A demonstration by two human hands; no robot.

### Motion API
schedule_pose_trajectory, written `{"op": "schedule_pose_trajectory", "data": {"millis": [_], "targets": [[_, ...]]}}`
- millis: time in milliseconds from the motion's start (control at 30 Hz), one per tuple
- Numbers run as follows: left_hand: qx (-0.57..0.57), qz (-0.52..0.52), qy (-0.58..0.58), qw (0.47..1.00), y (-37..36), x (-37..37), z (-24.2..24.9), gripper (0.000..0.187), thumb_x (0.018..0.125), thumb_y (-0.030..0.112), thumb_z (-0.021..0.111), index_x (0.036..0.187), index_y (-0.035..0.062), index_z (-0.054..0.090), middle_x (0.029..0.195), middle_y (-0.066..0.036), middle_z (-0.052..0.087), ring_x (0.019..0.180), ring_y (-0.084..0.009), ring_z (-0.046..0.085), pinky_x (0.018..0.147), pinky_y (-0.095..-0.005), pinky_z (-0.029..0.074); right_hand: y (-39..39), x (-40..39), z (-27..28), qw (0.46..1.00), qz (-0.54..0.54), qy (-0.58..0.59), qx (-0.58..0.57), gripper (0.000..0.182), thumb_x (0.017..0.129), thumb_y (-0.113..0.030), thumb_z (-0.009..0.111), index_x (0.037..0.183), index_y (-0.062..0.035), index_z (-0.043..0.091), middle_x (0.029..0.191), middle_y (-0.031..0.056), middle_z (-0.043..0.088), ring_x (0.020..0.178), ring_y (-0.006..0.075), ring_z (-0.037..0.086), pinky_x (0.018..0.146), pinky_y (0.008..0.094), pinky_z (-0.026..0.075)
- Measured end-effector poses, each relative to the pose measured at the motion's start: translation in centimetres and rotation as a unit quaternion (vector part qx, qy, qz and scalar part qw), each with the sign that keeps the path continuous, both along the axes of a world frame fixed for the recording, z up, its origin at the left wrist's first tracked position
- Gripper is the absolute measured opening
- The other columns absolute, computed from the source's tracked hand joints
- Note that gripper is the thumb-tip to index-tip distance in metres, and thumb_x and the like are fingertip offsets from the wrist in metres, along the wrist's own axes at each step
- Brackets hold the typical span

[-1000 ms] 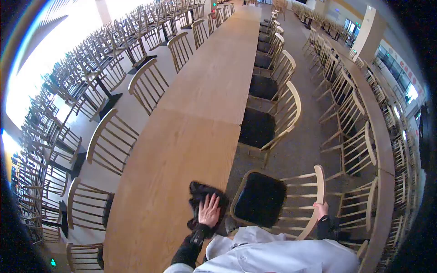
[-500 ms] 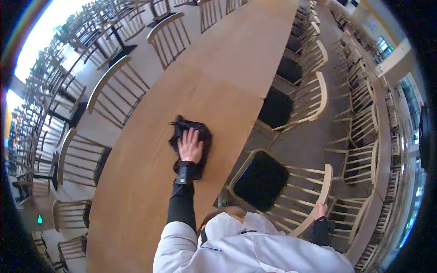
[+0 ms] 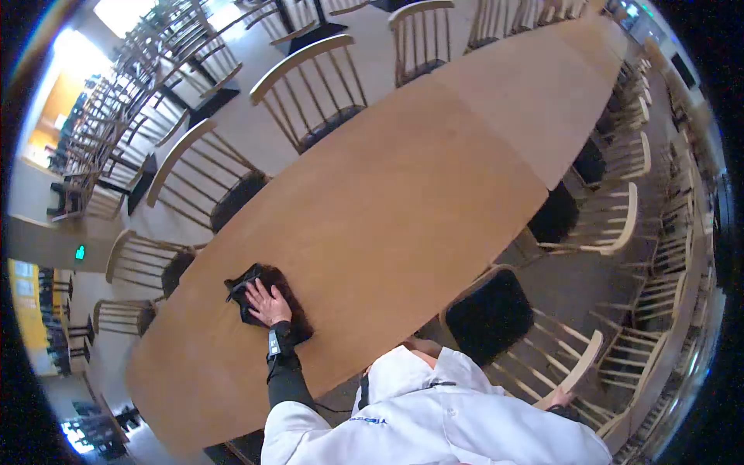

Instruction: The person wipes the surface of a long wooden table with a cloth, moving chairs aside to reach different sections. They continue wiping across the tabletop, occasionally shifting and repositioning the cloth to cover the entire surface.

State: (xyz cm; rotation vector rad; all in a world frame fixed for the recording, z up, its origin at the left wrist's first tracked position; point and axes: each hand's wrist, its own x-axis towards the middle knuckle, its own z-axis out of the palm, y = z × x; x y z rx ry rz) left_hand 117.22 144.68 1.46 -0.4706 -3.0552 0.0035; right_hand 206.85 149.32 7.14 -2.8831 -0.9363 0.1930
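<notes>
Nearest us is our white jacket (image 3: 434, 426), with our right hand (image 3: 560, 398) at the top rail of the chair (image 3: 488, 314) beside us; it is too small and blurred for us to tell how its fingers sit. Our left hand (image 3: 268, 304) lies on a dark, crumpled cloth (image 3: 282, 280), fingers spread and palm down, and the cloth rests on the wooden tabletop (image 3: 387, 217), towards its near end. With the cloth bunched, we think a sideways push could roll its folds and let our palm slide onto bare wood. We judge that leaning hard to our left while gripping the rail could drag or tip the chair. Across the table, more chairs (image 3: 310, 97) stand close to the edge, where a long reach could knock one
</notes>
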Motion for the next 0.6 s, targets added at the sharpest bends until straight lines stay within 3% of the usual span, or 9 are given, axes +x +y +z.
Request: {"op": "schedule_pose_trajectory", "data": {"millis": [200, 300, 500, 533, 567, 600], "targets": [[0.031, 0.146, 0.099, 0.984, -0.1, -6.7, -2.5, 0.057, 0.099, 0.043, 0.045, 0.148, 0.0158, 0.038, 0.158, -0.011, 0.028, 0.143, -0.0321, 0.031, 0.109, -0.0578, 0.033, -1.9, 1.9, -2.4, 0.997, 0.002, 0.030, 0.066, 0.066, 0.081, -0.018, 0.068, 0.137, 0.0038, 0.041, 0.129, 0.0236, 0.056, 0.116, 0.0378, 0.056, 0.097, 0.0447, 0.046], [0.015, 0.149, 0.093, 0.984, 3.9, -10.9, -2.2, 0.056, 0.099, 0.041, 0.043, 0.147, 0.0128, 0.040, 0.156, -0.011, 0.032, 0.143, -0.0333, 0.030, 0.109, -0.0569, 0.034, -3.0, 2.7, -3.3, 0.993, 0.002, 0.067, 0.100, 0.067, 0.082, -0.013, 0.066, 0.140, 0.0021, 0.037, 0.130, 0.0225, 0.055, 0.117, 0.0372, 0.056, 0.096, 0.0448, 0.047], [0.056, 0.012, 0.059, 0.997, 17.8, -14.3, -1.9, 0.057, 0.100, 0.041, 0.037, 0.150, 0.0127, 0.035, 0.158, -0.009, 0.029, 0.144, -0.0328, 0.027, 0.109, -0.0590, 0.033, -7.4, 6.4, -5.2, 0.970, -0.035, 0.173, 0.165, 0.071, 0.083, -0.005, 0.064, 0.146, -0.0014, 0.030, 0.133, 0.0205, 0.053, 0.118, 0.0362, 0.055, 0.095, 0.0451, 0.047], [0.058, -0.015, 0.038, 0.998, 20.7, -13.8, -0.9, 0.059, 0.100, 0.041, 0.038, 0.150, 0.0120, 0.033, 0.159, -0.009, 0.028, 0.145, -0.0328, 0.025, 0.110, -0.0587, 0.031, -4.2, -2.4, 1.5, 0.938, -0.138, 0.286, 0.139, 0.076, 0.084, 0.003, 0.058, 0.150, -0.0045, 0.020, 0.136, 0.0175, 0.049, 0.117, 0.0335, 0.054, 0.097, 0.0431, 0.046], [0.039, -0.053, 0.004, 0.998, 23.6, -13.0, 0.3, 0.059, 0.099, 0.041, 0.038, 0.151, 0.0117, 0.032, 0.160, -0.009, 0.025, 0.147, -0.0327, 0.021, 0.111, -0.0578, 0.030, -3.2, -6.3, 3.7, 0.954, -0.129, 0.244, 0.113, 0.077, 0.083, 0.007, 0.058, 0.150, -0.0036, 0.021, 0.139, 0.0177, 0.046, 0.116, 0.0331, 0.053, 0.099, 0.0444, 0.045], [0.035, -0.095, -0.033, 0.994, 26.4, -11.7, 1.7, 0.061, 0.099, 0.042, 0.039, 0.152, 0.0120, 0.031, 0.162, -0.008, 0.022, 0.149, -0.0324, 0.018, 0.112, -0.0569, 0.028, -5.7, -2.0, 0.7, 0.963, -0.065, 0.226, 0.130, 0.069, 0.086, 0.001, 0.059, 0.147, -0.0034, 0.027, 0.136, 0.0166, 0.050, 0.118, 0.0312, 0.053, 0.099, 0.0424, 0.044]]}}
